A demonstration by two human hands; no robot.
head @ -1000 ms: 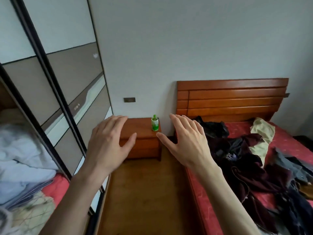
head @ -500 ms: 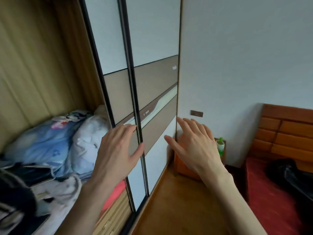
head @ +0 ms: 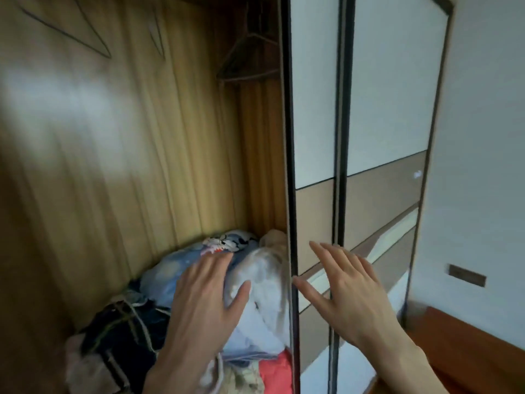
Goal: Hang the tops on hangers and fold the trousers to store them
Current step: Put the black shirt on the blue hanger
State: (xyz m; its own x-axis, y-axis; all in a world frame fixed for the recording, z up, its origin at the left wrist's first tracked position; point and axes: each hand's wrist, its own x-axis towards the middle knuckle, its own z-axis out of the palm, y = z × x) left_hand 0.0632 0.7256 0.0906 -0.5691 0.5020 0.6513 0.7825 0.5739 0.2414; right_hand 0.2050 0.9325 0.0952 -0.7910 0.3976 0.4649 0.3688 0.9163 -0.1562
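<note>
I face the open wardrobe (head: 119, 155) with its yellow wooden back panel. Empty hangers (head: 247, 56) hang high inside near the door edge; more thin hangers (head: 93, 38) show at the top left. My left hand (head: 207, 302) is held out flat with fingers apart, in front of a pile of blue and white bedding (head: 255, 282). My right hand (head: 346, 291) is also spread and holds nothing, in front of the sliding door (head: 380, 194). No top or trousers from the bed are in view.
A dark bundle with straps (head: 122, 336) lies at the lower left of the wardrobe floor, red cloth (head: 277, 373) below the bedding. The sliding door's black frame (head: 289, 166) divides the view. A wooden nightstand corner (head: 460, 345) and wall switch (head: 467, 275) are at the right.
My view has swung left from the bed and nightstand to the wardrobe interior. Both hands stay raised, spread and empty in front of me.
</note>
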